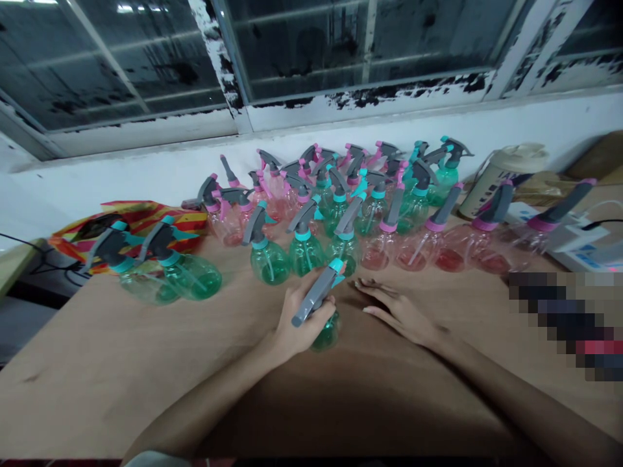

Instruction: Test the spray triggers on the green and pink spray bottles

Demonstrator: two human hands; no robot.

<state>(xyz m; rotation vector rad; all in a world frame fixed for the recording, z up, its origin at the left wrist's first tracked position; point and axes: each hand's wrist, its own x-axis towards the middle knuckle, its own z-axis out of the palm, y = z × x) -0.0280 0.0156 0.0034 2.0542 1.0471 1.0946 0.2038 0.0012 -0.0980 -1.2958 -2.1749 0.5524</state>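
My left hand (304, 321) is wrapped round a green spray bottle (325, 334) with a grey and turquoise trigger head. The fingers cover much of its neck, and its round green body shows below them. To the right, my right hand (396, 311) lies low over the table with its fingers stretched out and nothing in it. Just beyond the hands stand more green bottles (270, 263) and a row of clear pink bottles (413, 250) with grey and pink heads. Reddish liquid lies in the bottom of some pink ones.
Two green spray bottles (195, 275) stand at the left beside a striped red and yellow bag (189, 220). Behind the front row several more bottles crowd towards the wall (160, 172). A pale printed container (496, 172) and a white device (564, 237) with cables are at the right.
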